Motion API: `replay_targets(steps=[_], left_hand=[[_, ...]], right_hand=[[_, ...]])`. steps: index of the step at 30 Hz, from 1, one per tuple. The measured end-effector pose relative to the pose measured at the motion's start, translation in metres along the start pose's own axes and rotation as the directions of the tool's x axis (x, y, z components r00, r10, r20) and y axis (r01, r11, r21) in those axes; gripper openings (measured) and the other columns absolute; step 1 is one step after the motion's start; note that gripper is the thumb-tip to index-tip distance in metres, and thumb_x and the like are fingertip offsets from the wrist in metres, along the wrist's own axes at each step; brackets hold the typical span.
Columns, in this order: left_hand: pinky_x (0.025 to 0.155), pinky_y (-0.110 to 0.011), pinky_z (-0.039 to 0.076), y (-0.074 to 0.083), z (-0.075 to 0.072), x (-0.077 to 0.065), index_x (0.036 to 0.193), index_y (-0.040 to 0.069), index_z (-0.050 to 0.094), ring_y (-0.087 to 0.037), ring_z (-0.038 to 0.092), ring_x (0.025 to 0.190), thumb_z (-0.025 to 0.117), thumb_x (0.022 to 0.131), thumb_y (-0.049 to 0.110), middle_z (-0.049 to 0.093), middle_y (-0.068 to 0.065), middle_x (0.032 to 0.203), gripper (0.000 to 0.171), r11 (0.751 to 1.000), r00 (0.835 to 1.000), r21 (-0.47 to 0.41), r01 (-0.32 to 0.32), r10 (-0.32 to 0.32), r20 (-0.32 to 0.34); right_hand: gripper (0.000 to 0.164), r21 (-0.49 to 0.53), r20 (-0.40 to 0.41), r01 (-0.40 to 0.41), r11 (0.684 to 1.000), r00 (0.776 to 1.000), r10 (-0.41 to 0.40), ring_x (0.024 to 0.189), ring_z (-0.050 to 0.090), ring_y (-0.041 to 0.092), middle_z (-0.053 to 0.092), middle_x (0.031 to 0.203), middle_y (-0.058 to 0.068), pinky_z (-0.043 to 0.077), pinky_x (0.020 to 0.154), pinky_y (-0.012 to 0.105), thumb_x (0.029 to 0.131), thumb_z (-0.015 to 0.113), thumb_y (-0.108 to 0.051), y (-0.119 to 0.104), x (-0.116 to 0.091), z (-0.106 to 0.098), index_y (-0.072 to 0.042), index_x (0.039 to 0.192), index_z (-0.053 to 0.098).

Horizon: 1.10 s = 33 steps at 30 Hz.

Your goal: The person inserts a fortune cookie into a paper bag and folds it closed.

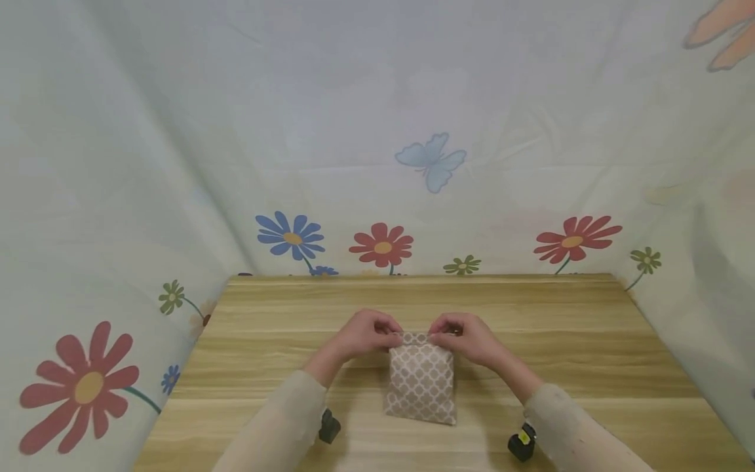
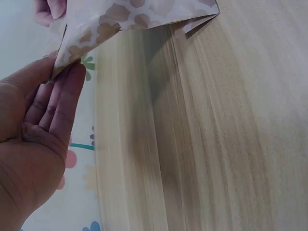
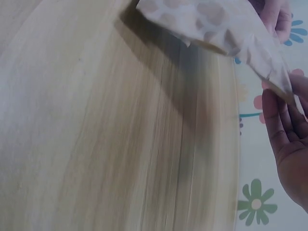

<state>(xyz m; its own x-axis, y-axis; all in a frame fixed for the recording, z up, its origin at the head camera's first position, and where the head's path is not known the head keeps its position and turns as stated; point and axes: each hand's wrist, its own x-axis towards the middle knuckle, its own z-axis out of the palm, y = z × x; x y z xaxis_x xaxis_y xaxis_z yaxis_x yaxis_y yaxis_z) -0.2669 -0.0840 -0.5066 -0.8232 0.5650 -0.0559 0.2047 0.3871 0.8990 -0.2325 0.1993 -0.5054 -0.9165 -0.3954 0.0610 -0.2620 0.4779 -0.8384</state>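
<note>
A brown paper bag (image 1: 421, 383) with a white lattice pattern is held by its top edge above the table. My left hand (image 1: 370, 332) pinches the upper left corner between thumb and fingers. At the upper right corner, my right hand (image 1: 466, 336) pinches in the same way. A narrow strip at the top looks folded over between the two hands. The left wrist view has the bag's side (image 2: 103, 29) running down to the left fingertips. In the right wrist view the bag (image 3: 211, 24) hangs from the right hand (image 3: 288, 134). What lies inside the bag is hidden.
The wood-grain table (image 1: 283, 314) spans the lower part of the head view. A pale cloth (image 1: 330, 131) printed with flowers and a butterfly hangs behind and beside it. Small black devices (image 1: 522, 442) sit by both wrists, close to the sleeves.
</note>
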Motion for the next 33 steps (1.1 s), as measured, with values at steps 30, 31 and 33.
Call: replay_targets(steps=[30, 31, 33], left_hand=[[0.078, -0.028, 0.058, -0.015, 0.01, -0.001, 0.092, 0.019, 0.08, -0.005, 0.064, 0.079, 0.08, 0.096, 0.012, 0.073, 0.012, 0.085, 0.008, 0.907, 0.991, 0.42, -0.021, 0.075, -0.113], [0.078, -0.028, 0.058, -0.015, 0.011, -0.001, 0.092, 0.019, 0.08, -0.005, 0.064, 0.079, 0.08, 0.097, 0.012, 0.073, 0.012, 0.085, 0.008, 0.9, 0.99, 0.435, -0.019, 0.077, -0.117], [0.079, -0.029, 0.058, -0.014, 0.011, 0.0, 0.092, 0.019, 0.081, -0.005, 0.064, 0.079, 0.08, 0.097, 0.013, 0.073, 0.012, 0.085, 0.008, 0.891, 0.99, 0.454, -0.013, 0.076, -0.122]], right_hand=[[0.004, -0.213, 0.023, 0.048, 0.976, 0.999, -0.045, 0.085, 0.066, 0.008, 0.074, 0.093, -0.005, 0.057, 0.078, 0.026, 0.096, 0.079, -0.011, 0.021, 0.009, 0.012, -0.014, 0.098, 0.077], [0.004, -0.216, 0.021, 0.048, 0.975, 0.999, -0.044, 0.085, 0.066, 0.008, 0.074, 0.093, -0.005, 0.057, 0.078, 0.026, 0.096, 0.079, -0.011, 0.022, 0.009, 0.013, -0.013, 0.098, 0.077], [0.004, -0.221, 0.015, 0.045, 0.974, 0.999, -0.043, 0.085, 0.066, 0.007, 0.075, 0.093, -0.005, 0.058, 0.078, 0.026, 0.096, 0.079, -0.012, 0.023, 0.01, 0.013, -0.013, 0.099, 0.077]])
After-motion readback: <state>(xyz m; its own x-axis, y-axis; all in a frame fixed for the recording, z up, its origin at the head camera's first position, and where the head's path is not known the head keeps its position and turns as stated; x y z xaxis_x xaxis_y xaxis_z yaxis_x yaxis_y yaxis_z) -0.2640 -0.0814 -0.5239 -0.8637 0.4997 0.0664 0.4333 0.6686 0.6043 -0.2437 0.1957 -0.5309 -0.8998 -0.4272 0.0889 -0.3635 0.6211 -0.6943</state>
